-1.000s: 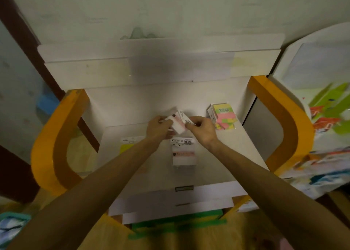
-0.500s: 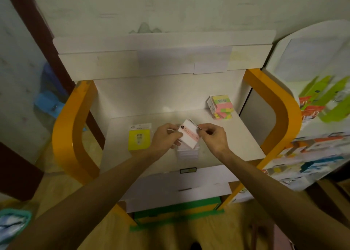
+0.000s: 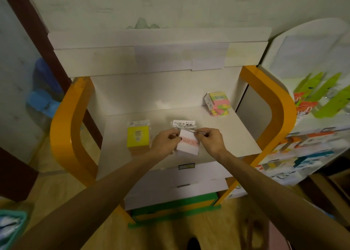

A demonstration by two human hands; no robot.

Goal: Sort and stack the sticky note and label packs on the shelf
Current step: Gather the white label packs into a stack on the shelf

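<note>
Both hands pinch one label pack [image 3: 188, 143] just above the shelf [image 3: 236, 136].

Left hand [image 3: 164, 142] and right hand [image 3: 210, 141] grip opposite edges, over another white pack [image 3: 183, 123]; an uneven release could leave the stack skewed.

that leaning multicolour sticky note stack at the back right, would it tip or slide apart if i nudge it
Probably yes. The multicolour sticky note stack sits tilted on the shelf, its lower packs jutting out unevenly, so a nudge may topple it. The packs look small and light, so likely to slide on the smooth white surface.
</note>
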